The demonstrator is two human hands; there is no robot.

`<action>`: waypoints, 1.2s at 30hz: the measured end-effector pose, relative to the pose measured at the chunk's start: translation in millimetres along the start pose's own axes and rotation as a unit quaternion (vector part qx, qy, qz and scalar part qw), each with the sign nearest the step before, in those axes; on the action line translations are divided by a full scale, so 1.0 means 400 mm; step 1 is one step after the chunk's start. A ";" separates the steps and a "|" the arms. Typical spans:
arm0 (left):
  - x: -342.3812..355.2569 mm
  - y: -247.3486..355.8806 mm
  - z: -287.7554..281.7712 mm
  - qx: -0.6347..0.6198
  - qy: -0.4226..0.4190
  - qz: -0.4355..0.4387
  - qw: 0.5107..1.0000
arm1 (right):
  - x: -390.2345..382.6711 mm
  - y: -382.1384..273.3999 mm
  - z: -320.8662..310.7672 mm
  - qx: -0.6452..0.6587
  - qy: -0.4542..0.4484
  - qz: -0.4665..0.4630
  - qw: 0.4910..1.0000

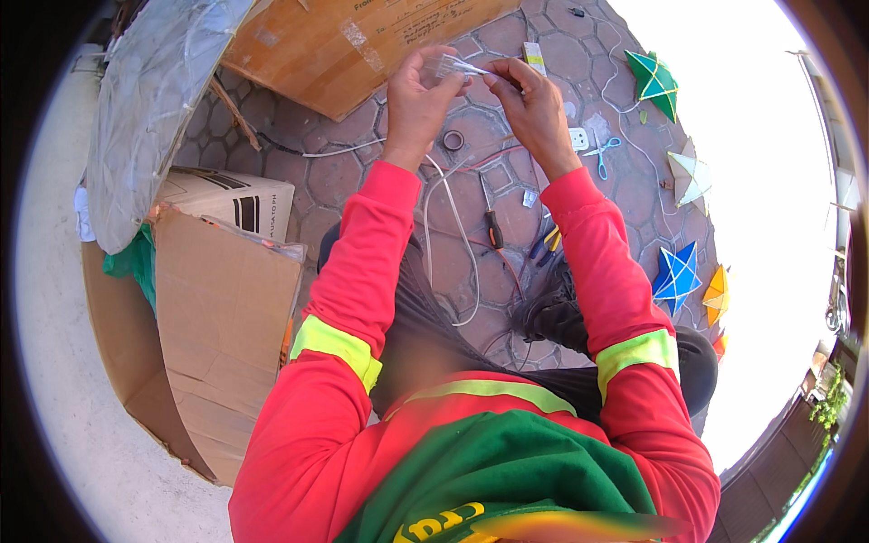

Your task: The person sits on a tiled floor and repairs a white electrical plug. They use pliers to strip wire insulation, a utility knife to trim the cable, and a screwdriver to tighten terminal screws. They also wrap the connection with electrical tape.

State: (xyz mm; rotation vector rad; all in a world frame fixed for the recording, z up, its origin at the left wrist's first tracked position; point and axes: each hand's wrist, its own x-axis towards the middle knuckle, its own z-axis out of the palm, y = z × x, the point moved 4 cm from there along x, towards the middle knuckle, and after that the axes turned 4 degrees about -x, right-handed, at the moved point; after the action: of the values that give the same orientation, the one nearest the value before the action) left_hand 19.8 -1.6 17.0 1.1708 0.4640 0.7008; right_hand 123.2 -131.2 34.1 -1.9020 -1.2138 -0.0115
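White strip in hands, handwritten carton

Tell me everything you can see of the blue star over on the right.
The blue star looks five-pointed, with a raised, faceted face; its skin looks like plastic or foil. Pale lines cross its face. It sits on the ground right of the right sleeve, with an orange star just right of it and a white star farther up. The left hand and right hand are away from it.
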 end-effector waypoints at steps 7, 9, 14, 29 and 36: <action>-0.003 -0.009 0.005 0.003 -0.002 -0.022 1.000 | 0.024 0.040 0.011 0.087 -0.057 0.101 0.989; -0.003 -0.009 0.004 0.001 0.004 -0.023 1.000 | 0.024 0.027 0.004 0.077 -0.031 0.077 0.994; -0.004 -0.014 0.002 -0.030 0.016 -0.032 0.999 | 0.014 0.004 -0.005 0.132 -0.053 0.116 0.983; -0.015 -0.034 0.015 -0.054 -0.008 -0.087 0.995 | 0.037 -0.007 -0.023 -0.083 -0.068 -0.008 0.994; -0.018 -0.047 0.014 -0.107 0.019 -0.116 0.987 | 0.036 -0.004 -0.021 -0.074 -0.081 -0.023 0.994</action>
State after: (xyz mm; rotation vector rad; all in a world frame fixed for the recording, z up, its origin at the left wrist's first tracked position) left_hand 23.3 -14.7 1.0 0.8866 0.5344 0.5575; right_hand 133.0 -125.7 46.4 -2.0349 -1.3980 0.0299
